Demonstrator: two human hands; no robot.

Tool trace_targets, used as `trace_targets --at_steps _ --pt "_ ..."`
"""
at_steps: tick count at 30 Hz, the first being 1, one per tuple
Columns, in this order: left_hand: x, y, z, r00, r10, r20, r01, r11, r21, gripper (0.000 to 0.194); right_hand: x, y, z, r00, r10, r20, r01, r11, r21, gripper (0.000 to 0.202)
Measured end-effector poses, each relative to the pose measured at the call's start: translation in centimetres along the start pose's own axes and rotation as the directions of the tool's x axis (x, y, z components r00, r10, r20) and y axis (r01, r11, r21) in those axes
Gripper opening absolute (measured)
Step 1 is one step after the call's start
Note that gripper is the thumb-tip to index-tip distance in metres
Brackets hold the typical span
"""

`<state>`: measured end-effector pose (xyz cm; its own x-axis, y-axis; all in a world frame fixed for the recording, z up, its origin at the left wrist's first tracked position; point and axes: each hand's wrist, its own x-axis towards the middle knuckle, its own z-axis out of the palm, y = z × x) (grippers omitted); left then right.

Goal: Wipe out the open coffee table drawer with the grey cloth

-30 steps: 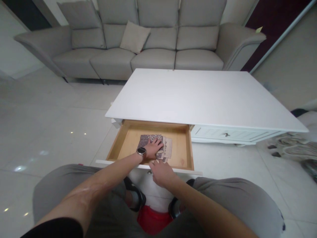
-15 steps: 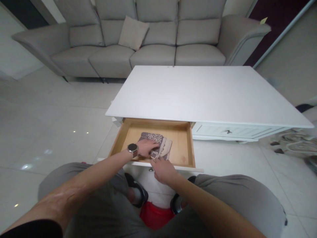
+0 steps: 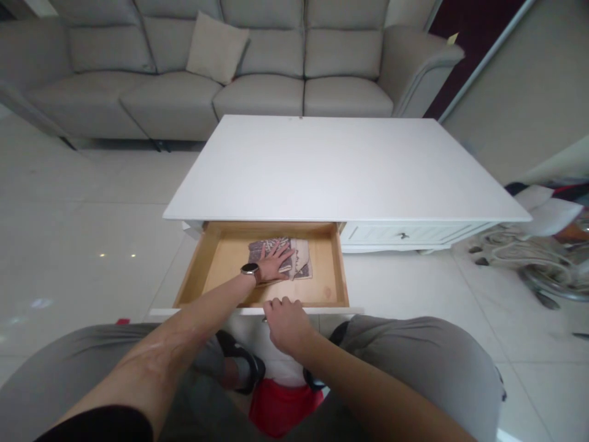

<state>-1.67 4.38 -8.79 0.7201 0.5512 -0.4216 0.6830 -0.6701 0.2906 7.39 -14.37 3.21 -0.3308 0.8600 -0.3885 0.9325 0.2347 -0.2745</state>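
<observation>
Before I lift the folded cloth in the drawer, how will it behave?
The cloth likely flops, judging by its overlapping folds. It's probably light, looking thin, and unlikely to roll, lying flat under your left hand.

Glossy floor (image 3: 115, 227): small bright glints are mirrored at centre left.
Table (image 3: 340, 166): the top is washed in soft, even, pale light.
Sofa (image 3: 262, 95): the underside is sunk in shadow at upper left.
Drawer (image 3: 221, 261): the back wall is slightly shaded.
Frame edges: shapes are stretched and bowed; fine detail is softened throughout.
</observation>
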Motion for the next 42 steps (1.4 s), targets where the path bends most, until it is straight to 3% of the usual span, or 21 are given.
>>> trace_targets --at_steps 4,8,11,15,20,22,27,30,32,35,39,42 --pt "-0.4 -2.8 0.0 0.998 0.029 -0.053 -0.027 0.999 0.026 0.119 0.1 0.9 0.2 0.997 -0.065 -0.035 0.066 0.997 0.029 0.032" --pt "-2.0 -6.0 1.0 0.973 -0.190 -0.135 0.195 0.980 0.027 0.116 0.2 1.5 0.4 0.991 -0.123 -0.054 0.125 0.992 0.031 0.031" --pt "-1.7 -6.1 1.3 0.953 -0.268 -0.143 0.272 0.962 0.013 0.107 0.4 1.5 0.3 0.989 -0.143 -0.045 0.144 0.989 0.036 0.031" --pt "1.0 -2.9 0.6 0.956 -0.275 -0.105 0.275 0.961 -0.011 0.093 1.0 1.2 -0.4 0.990 -0.139 0.013 0.138 0.990 0.038 0.029" --pt "5.4 2.6 0.0 0.908 -0.417 -0.040 0.409 0.903 -0.135 0.086 1.0 1.0 -0.8 0.992 -0.129 0.010 0.129 0.991 0.032 0.030" --pt "6.7 4.8 -0.1 0.907 -0.421 -0.033 0.409 0.895 -0.181 0.084 0.9 1.1 -0.8 0.991 -0.132 0.005 0.132 0.991 0.030 0.032" --pt "9.1 11.0 -1.0 0.977 -0.212 0.031 0.212 0.936 -0.281 0.096 1.4 0.7 0.1 0.987 -0.140 0.083 0.140 0.990 0.010 0.035" --pt "9.6 12.6 -1.9 0.995 -0.075 0.065 0.093 0.936 -0.339 0.099 1.9 0.4 0.8 0.994 -0.085 0.065 0.085 0.996 0.012 0.039" --pt "9.2 11.5 -2.4 0.999 0.014 0.041 -0.001 0.954 -0.300 0.096 1.9 0.4 1.0 0.996 -0.086 0.039 0.086 0.996 0.007 0.038" --pt "7.7 7.1 -2.3 0.989 0.142 -0.031 -0.145 0.979 -0.142 0.078 1.3 0.9 0.9 0.990 -0.139 -0.020 0.139 0.990 0.016 0.034" --pt "4.5 1.6 -1.0 0.991 -0.021 -0.135 0.014 0.998 -0.053 0.071 0.6 1.2 0.4 0.989 -0.138 -0.045 0.140 0.990 0.033 0.032" --pt "2.3 -0.1 -0.3 0.962 -0.147 -0.229 0.153 0.988 0.007 0.070 0.5 1.2 0.3 0.990 -0.136 -0.042 0.138 0.990 0.042 0.033"
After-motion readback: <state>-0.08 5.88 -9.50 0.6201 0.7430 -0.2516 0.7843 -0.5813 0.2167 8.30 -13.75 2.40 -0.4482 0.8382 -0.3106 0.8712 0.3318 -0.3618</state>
